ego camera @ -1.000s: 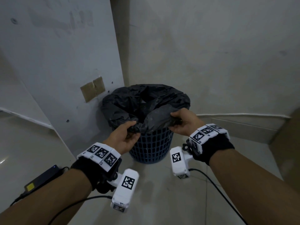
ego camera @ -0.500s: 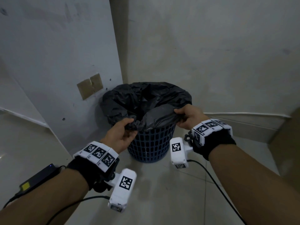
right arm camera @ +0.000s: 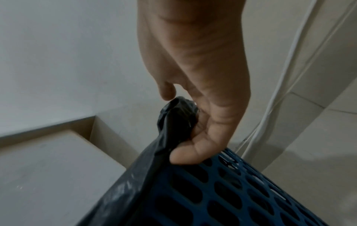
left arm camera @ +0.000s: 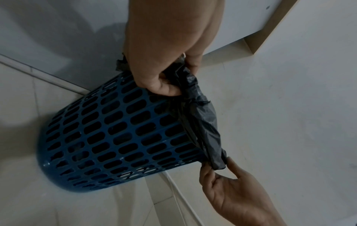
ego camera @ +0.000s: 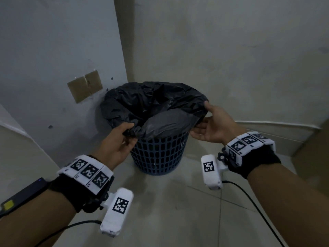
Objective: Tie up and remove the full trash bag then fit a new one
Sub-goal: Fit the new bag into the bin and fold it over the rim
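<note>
A blue perforated basket [ego camera: 158,154] stands on the floor in a wall corner, lined with a black trash bag [ego camera: 151,102] folded over its rim. My left hand [ego camera: 130,131] grips a bunch of the bag's edge at the near left of the rim. My right hand [ego camera: 201,120] pinches the bag's edge at the right side, thumb on top. The left wrist view shows the left hand [left arm camera: 179,78] and the right hand [left arm camera: 217,164] holding the stretched bag [left arm camera: 201,122] above the basket [left arm camera: 115,134]. In the right wrist view, the right hand [right arm camera: 179,122] curls round a fold of the bag [right arm camera: 135,175].
A grey panel with cardboard patches [ego camera: 84,86] leans on the left, close behind the basket. A white cable [ego camera: 276,123] runs along the base of the right wall. A black power adapter [ego camera: 23,195] lies on the floor at lower left. Tiled floor spreads in front.
My right hand has slid from the near front of the rim round to the right side. The bag's near edge is lifted off the rim. The left hand keeps its grip.
</note>
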